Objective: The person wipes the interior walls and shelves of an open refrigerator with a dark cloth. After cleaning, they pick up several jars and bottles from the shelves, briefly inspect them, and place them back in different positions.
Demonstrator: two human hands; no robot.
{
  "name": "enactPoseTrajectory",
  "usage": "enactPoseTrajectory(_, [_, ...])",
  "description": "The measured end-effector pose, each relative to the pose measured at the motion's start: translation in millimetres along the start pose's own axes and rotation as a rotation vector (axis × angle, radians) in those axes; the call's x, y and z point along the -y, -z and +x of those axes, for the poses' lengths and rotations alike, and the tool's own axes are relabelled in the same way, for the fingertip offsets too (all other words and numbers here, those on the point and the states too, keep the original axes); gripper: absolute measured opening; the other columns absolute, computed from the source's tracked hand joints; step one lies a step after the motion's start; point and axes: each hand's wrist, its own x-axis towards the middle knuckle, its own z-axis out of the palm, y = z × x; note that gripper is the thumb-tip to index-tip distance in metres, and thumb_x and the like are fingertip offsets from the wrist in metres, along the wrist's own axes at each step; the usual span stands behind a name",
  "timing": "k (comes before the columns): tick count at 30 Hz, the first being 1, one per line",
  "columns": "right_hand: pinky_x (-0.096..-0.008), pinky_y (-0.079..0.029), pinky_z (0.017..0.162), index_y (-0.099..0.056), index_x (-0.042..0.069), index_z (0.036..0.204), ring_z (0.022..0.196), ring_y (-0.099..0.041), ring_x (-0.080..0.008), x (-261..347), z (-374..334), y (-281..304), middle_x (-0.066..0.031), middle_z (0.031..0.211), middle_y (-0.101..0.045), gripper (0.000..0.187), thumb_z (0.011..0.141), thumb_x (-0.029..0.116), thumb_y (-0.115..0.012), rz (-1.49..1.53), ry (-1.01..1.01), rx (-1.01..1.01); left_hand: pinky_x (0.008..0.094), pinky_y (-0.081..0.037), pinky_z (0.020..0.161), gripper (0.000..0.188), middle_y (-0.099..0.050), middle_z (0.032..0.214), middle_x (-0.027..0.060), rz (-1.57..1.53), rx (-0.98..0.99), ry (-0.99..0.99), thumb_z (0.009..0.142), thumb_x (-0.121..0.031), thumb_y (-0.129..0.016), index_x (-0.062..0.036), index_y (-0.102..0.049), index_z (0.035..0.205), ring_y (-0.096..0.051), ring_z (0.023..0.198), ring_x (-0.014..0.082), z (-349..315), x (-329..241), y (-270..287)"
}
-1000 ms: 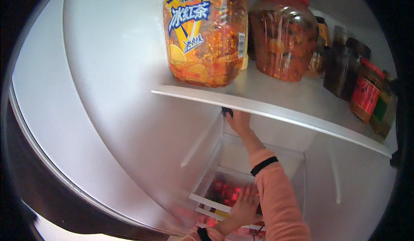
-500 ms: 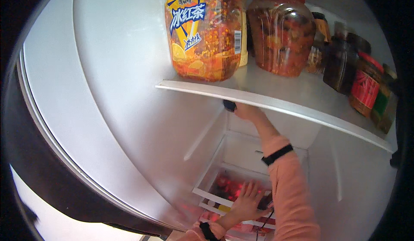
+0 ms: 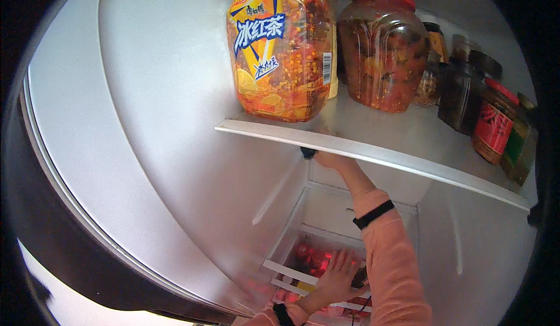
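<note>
Inside an opened refrigerator, my right hand (image 3: pixel 333 159) reaches up beneath the front edge of the upper shelf (image 3: pixel 373 154). A small black object (image 3: pixel 307 152) shows at its fingers, which look curled; the shelf edge partly hides them, and I cannot make out what the object is. Lower down, my left hand (image 3: pixel 337 279) lies flat with fingers apart over a drawer (image 3: pixel 291 267) with white front bars and red items inside. Beside its thumb is something dark with a thin cable. Both wrists carry black straps over pink sleeves.
On the upper shelf stand a large plastic jug (image 3: pixel 286 63) of orange-red chopped food, a red-lidded jar (image 3: pixel 385 58) of dark red pickles, and several smaller jars (image 3: pixel 494 125) at the right. The refrigerator's smooth white side (image 3: pixel 175 122) curves along the left.
The shelf and its jars sit slightly lower in the view and look sharper. My right hand remains under the shelf edge, now more covered by it. My left hand stays over the drawer.
</note>
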Motion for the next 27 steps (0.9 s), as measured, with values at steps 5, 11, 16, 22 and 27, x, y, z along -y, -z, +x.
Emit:
enactPoseTrajectory(5, [-0.0507,-0.044,0.092,-0.056,0.005,0.111,0.108,-0.054,-0.0442,13.2,-2.9,12.4,-0.0258,0.114,-0.056,0.033,0.079,0.010,-0.058,0.139,0.050,0.032,0.0601,-0.016,0.113,0.088,-0.031,0.146,0.0292,-0.036,-0.090,0.003,0.083,-0.067,-0.050,0.0012,-0.041,0.138,-0.024,0.138,0.0480,0.7,-2.0,-2.7])
enactPoseTrajectory(11, [-0.0513,-0.046,0.088,-0.062,0.011,0.108,0.104,-0.057,-0.0405,-0.5,-2.1,-10.6,-0.0206,0.111,-0.061,0.024,0.089,0.023,-0.055,0.042,0.112,-0.099,0.0602,-0.013,0.113,0.090,-0.023,0.152,0.0278,-0.016,-0.015,0.012,0.083,-0.068,-0.050,-0.0019,-0.037,0.143,-0.017,0.142,0.0466,-0.5,-1.2,-7.7])
enactPoseTrajectory(16, [-0.0544,-0.042,0.093,-0.061,0.009,0.112,0.109,-0.054,-0.0441,-21.5,6.3,-44.1,-0.0216,0.118,-0.058,0.033,0.086,0.029,-0.059,-0.023,-0.001,-0.079,0.0570,-0.015,0.114,0.082,-0.036,0.143,0.0318,-0.048,-0.157,-0.033,0.085,-0.064,-0.048,0.0023,-0.051,0.132,-0.026,0.138,0.0481,-3.9,0.9,-6.0])
enactPoseTrajectory(22, [-0.0582,-0.039,0.093,-0.059,0.009,0.120,0.112,-0.050,-0.0485,-32.6,-11.4,-67.2,-0.0275,0.127,-0.051,0.040,0.083,0.024,-0.063,0.015,-0.048,-0.298,0.0583,-0.012,0.114,0.092,-0.024,0.151,0.0276,-0.011,0.020,0.025,0.082,-0.067,-0.051,-0.0013,-0.034,0.145,-0.017,0.141,0.0472,-1.1,0.6,-3.4])
enactPoseTrajectory(27, [-0.0609,-0.036,0.098,-0.057,0.015,0.125,0.122,-0.044,-0.0499,-17.8,-0.7,-83.1,-0.0266,0.134,-0.047,0.043,0.085,0.031,-0.060,-0.010,-0.022,-0.278,0.0562,-0.012,0.115,0.088,-0.028,0.148,0.0303,-0.046,-0.037,-0.038,0.085,-0.066,-0.046,0.0024,-0.040,0.139,-0.020,0.140,0.0482,-3.0,2.5,-3.5])
